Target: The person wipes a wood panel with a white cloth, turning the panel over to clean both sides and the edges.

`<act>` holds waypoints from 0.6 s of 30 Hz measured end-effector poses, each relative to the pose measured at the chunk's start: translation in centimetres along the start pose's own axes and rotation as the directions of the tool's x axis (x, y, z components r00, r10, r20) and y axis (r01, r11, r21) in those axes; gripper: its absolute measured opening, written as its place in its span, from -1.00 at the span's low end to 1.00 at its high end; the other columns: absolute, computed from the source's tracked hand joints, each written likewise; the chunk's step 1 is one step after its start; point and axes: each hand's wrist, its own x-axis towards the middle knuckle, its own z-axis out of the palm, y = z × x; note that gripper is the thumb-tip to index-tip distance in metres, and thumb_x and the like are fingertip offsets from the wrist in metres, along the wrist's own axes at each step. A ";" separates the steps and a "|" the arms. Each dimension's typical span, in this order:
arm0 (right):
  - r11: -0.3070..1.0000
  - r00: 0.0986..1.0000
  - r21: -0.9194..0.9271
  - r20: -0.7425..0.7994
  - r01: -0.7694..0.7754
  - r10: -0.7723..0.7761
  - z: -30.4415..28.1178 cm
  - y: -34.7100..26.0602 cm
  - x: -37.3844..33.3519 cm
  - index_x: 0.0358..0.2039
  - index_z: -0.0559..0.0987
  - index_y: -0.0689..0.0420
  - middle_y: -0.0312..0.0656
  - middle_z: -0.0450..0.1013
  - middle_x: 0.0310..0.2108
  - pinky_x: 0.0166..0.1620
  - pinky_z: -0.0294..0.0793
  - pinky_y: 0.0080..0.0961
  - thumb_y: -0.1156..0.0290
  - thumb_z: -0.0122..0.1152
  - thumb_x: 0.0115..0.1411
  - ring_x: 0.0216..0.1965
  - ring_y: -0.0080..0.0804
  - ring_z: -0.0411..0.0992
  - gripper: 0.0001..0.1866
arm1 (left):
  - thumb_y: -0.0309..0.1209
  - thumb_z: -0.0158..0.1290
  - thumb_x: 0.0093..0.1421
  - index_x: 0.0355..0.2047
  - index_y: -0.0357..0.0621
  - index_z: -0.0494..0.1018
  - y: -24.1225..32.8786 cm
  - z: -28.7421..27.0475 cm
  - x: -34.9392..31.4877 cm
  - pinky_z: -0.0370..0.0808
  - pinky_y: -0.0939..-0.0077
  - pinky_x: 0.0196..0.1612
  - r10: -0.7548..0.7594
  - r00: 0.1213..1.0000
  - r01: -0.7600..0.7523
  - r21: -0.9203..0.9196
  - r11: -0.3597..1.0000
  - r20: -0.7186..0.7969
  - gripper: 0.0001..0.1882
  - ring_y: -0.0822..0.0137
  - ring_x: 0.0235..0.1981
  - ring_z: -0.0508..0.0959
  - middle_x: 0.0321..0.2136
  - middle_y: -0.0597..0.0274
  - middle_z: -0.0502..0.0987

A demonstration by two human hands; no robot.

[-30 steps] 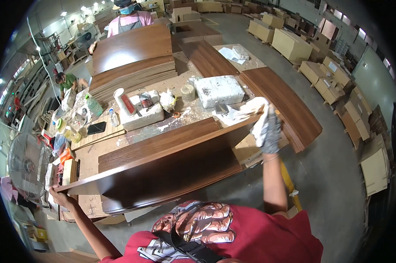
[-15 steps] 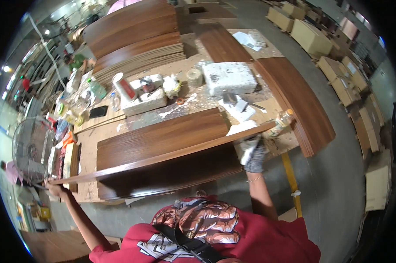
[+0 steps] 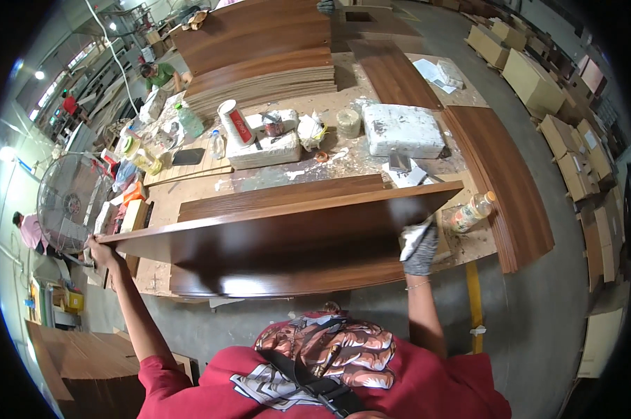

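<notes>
A long brown wood-grain panel [image 3: 315, 234] is held tilted up on the workbench [image 3: 158, 269], its thin upper edge and dark glossy face showing. My bare left hand [image 3: 102, 254] grips the panel's left end. At the right end, my right hand [image 3: 421, 257], in a grey striped glove, is closed on a white cloth [image 3: 410, 239] close to the panel's face. Another brown panel [image 3: 280, 197] shows behind the raised edge; the tilted panel hides much of it. A clear bottle with an orange cap [image 3: 472, 212] stands just right of my gloved hand.
Stacked brown panels [image 3: 500, 188] line the bench's right side; a taller stack [image 3: 263, 80] stands at the back. White foam blocks [image 3: 403, 130], a tape roll [image 3: 348, 123] and a phone [image 3: 188, 156] lie mid-bench. A caged fan [image 3: 71, 202] stands left. Another person's gloved hand [image 3: 325, 7] shows at the far top.
The panel has tilted further upright, so more of its dark face shows. My right hand with the cloth now sits lower beneath its upper edge. My left hand still grips the left end.
</notes>
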 end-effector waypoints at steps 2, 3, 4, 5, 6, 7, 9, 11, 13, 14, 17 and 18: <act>0.991 0.984 0.034 -0.129 0.129 -0.123 -0.7 -5.1 1.1 0.03 0.41 0.12 -0.16 0.37 -0.05 0.03 0.38 -0.34 0.22 -0.03 0.38 -0.04 -0.27 0.35 -0.68 | -0.12 -0.05 0.26 -0.48 -0.07 0.40 -1.2 2.3 -1.6 0.37 0.44 -0.35 -0.023 0.999 0.025 0.045 0.999 -0.048 -0.68 0.38 -0.51 0.38 -0.57 0.37 0.32; 0.980 0.967 0.043 -0.175 0.195 -0.185 -0.6 -7.8 1.4 0.06 0.41 0.13 -0.15 0.38 -0.02 0.06 0.38 -0.33 0.22 -0.02 0.38 -0.01 -0.25 0.35 -0.66 | -0.09 -0.07 0.26 -0.46 -0.09 0.40 -1.0 1.9 -1.5 0.37 0.45 -0.30 -0.049 0.999 0.050 0.090 0.995 -0.016 -0.66 0.40 -0.45 0.40 -0.51 0.36 0.36; 0.963 0.946 0.038 -0.199 0.267 -0.255 -0.3 -10.6 1.5 0.09 0.42 0.13 -0.14 0.38 0.02 0.10 0.37 -0.32 0.22 0.00 0.38 0.03 -0.24 0.35 -0.64 | -0.09 -0.07 0.26 -0.46 -0.09 0.40 -0.8 2.0 -1.5 0.37 0.45 -0.30 -0.047 0.999 0.049 0.086 0.995 -0.020 -0.66 0.40 -0.45 0.40 -0.51 0.36 0.36; 0.938 0.920 0.016 -0.202 0.346 -0.335 0.1 -13.5 1.2 0.11 0.42 0.14 -0.13 0.38 0.06 0.13 0.37 -0.31 0.21 0.01 0.38 0.07 -0.23 0.35 -0.62 | -0.08 -0.09 0.27 -0.44 -0.12 0.42 -0.9 2.5 -1.9 0.38 0.45 -0.28 -0.019 0.999 0.025 0.163 0.986 -0.036 -0.64 0.39 -0.43 0.42 -0.48 0.34 0.39; 0.907 0.892 -0.009 -0.176 0.420 -0.415 0.8 -16.3 0.8 0.14 0.42 0.14 -0.12 0.39 0.09 0.17 0.36 -0.30 0.21 0.02 0.37 0.11 -0.22 0.35 -0.59 | -0.07 -0.10 0.28 -0.41 -0.15 0.44 -0.9 2.6 -1.8 0.39 0.46 -0.26 0.012 0.999 0.001 0.240 0.971 -0.053 -0.62 0.38 -0.40 0.43 -0.46 0.32 0.42; 0.866 0.863 -0.039 -0.074 0.498 -0.499 2.0 -18.9 0.2 0.16 0.42 0.14 -0.11 0.39 0.13 0.20 0.35 -0.29 0.21 0.03 0.37 0.14 -0.21 0.35 -0.57 | -0.07 -0.11 0.29 -0.38 -0.20 0.45 -1.0 2.1 -1.3 0.39 0.46 -0.22 0.033 0.999 -0.023 0.237 0.971 -0.039 -0.59 0.37 -0.38 0.44 -0.43 0.29 0.44; 0.574 0.605 -0.191 0.214 0.796 -0.767 4.9 -22.8 0.0 0.11 0.48 0.12 -0.14 0.40 0.13 0.22 0.31 -0.28 0.18 -0.01 0.39 0.17 -0.24 0.32 -0.60 | -0.09 -0.13 0.30 -0.37 -0.23 0.47 -1.3 2.5 -1.5 0.40 0.46 -0.22 0.064 0.997 -0.056 0.210 0.976 -0.031 -0.58 0.37 -0.37 0.44 -0.42 0.28 0.45; 0.420 0.515 -0.319 0.331 0.850 -0.791 5.2 -21.6 1.5 0.11 0.49 0.10 -0.14 0.39 0.13 0.24 0.24 -0.23 0.12 -0.02 0.39 0.19 -0.18 0.29 -0.58 | -0.12 -0.14 0.32 -0.41 -0.22 0.47 -1.4 4.5 -3.5 0.39 0.44 -0.25 0.042 0.998 -0.037 0.135 0.990 -0.039 -0.59 0.39 -0.39 0.43 -0.44 0.28 0.44; 0.337 0.504 -0.424 0.385 0.841 -0.773 3.8 -20.7 3.7 0.14 0.46 0.09 -0.11 0.37 0.13 0.26 0.20 -0.19 0.07 -0.04 0.39 0.19 -0.15 0.28 -0.53 | -0.15 -0.16 0.33 -0.47 -0.21 0.46 -0.9 8.5 -7.1 0.38 0.44 -0.27 0.004 0.998 0.000 0.067 0.998 -0.065 -0.60 0.39 -0.42 0.41 -0.47 0.27 0.44; 0.357 0.508 -0.395 0.398 0.847 -0.764 4.5 -20.7 3.8 0.15 0.44 0.11 -0.09 0.36 0.13 0.25 0.20 -0.15 0.07 -0.07 0.39 0.19 -0.13 0.27 -0.52 | -0.16 -0.15 0.33 -0.49 -0.21 0.43 -3.0 4.9 -2.5 0.38 0.44 -0.32 0.114 0.993 -0.115 0.131 0.985 0.014 -0.60 0.35 -0.48 0.40 -0.51 0.25 0.44; 0.371 0.486 -0.345 0.353 0.862 -0.800 6.3 -18.8 5.2 0.15 0.43 0.13 -0.09 0.35 0.12 0.23 0.22 -0.23 0.11 -0.08 0.41 0.16 -0.17 0.29 -0.55 | -0.15 -0.15 0.33 -0.44 -0.26 0.46 -7.0 0.7 3.9 0.49 0.32 -0.34 0.455 0.889 -0.441 0.379 0.814 0.057 -0.58 0.26 -0.47 0.49 -0.45 0.17 0.52; 0.595 0.636 -0.237 0.164 0.768 -0.754 6.2 -18.8 5.4 0.15 0.41 0.14 -0.13 0.35 0.08 0.20 0.23 -0.30 0.14 -0.07 0.42 0.12 -0.25 0.29 -0.57 | -0.15 -0.16 0.33 -0.39 -0.29 0.49 -7.8 2.3 2.3 0.54 0.27 -0.32 0.112 0.992 -0.119 0.160 0.980 0.050 -0.57 0.23 -0.43 0.54 -0.40 0.14 0.55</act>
